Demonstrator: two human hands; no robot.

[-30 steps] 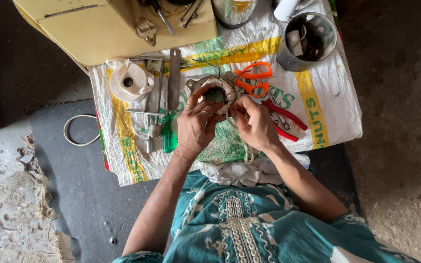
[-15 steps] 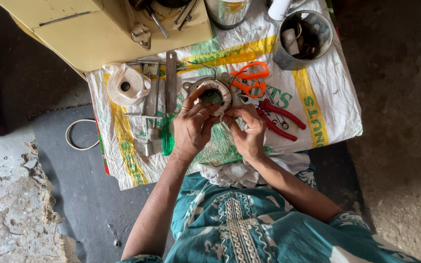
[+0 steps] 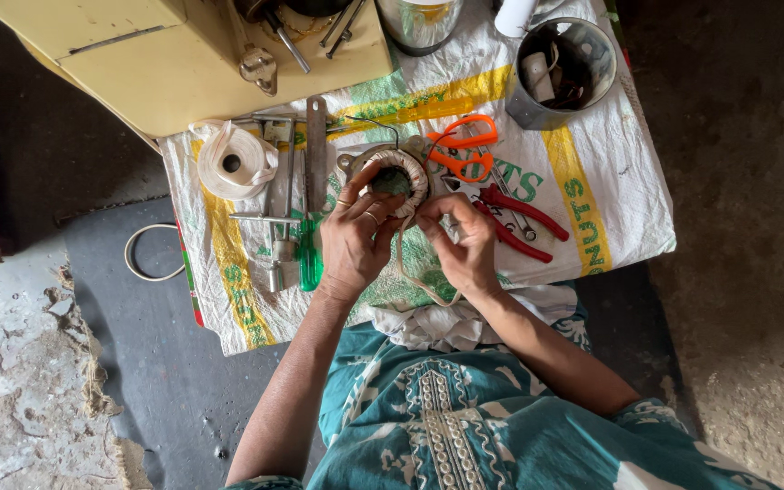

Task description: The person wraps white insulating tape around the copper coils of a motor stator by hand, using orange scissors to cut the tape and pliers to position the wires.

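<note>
Hands working a tape-wrapped ring
Left hand (image 3: 353, 240) is gripping the stiff, heavy-looking ring (image 3: 395, 179) by its rim; right hand (image 3: 461, 240) is pinching the soft tape (image 3: 407, 263).

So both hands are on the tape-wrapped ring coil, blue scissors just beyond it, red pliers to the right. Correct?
Not quite: the scissors are orange-handled, not blue, as the head view shows. The rest stands: the left hand and the right hand are both on the tape-wrapped ring coil, and the red pliers lie to its right.
</note>
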